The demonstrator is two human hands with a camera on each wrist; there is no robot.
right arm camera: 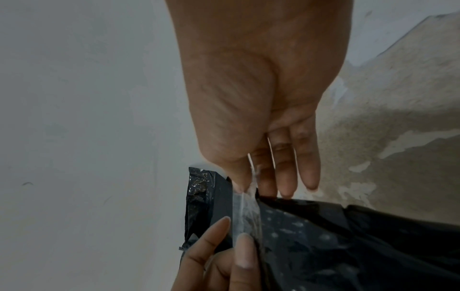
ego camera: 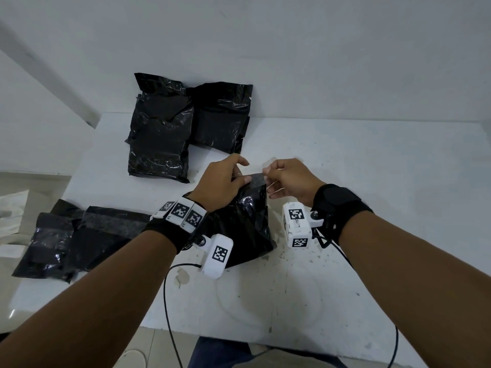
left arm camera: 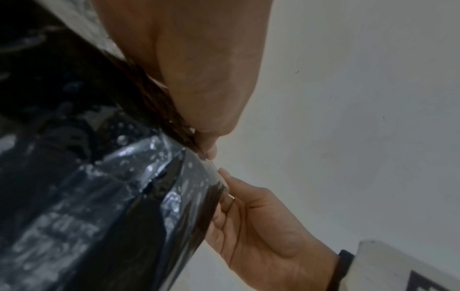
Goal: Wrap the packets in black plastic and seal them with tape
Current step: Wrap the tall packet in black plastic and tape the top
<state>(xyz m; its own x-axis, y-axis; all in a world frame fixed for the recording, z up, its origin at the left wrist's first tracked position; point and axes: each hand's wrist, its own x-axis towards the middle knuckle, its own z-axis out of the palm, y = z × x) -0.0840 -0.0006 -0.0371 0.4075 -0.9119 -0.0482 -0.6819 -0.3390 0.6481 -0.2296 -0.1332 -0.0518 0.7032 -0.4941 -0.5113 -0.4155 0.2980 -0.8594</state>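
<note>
1. White speckled tabletop (ego camera: 372,181): holds everything; wall behind.
2. Four finished black plastic-wrapped taped packets: two at the far side (ego camera: 159,134) (ego camera: 221,115), two at the left edge (ego camera: 47,243) (ego camera: 106,235), well apart from the hands.
3. Current glossy black plastic-wrapped packet (ego camera: 244,224): stands tilted at table centre between both wrists, top end raised.
4. Left hand (ego camera: 221,181): fingers curled over the packet's top fold, clamping the plastic.
5. Right hand (ego camera: 287,179): thumb and forefinger pinching the clear tape strip (right arm camera: 245,208), other fingers loose.
6. Tape: lies across the top fold, one end apparently stuck, the other in the pinch.
7. Risks, judged: tape creases or sticks to itself if slack; fold springs open if the left grip eases; tape sticks to fingertips and lifts off.
</note>
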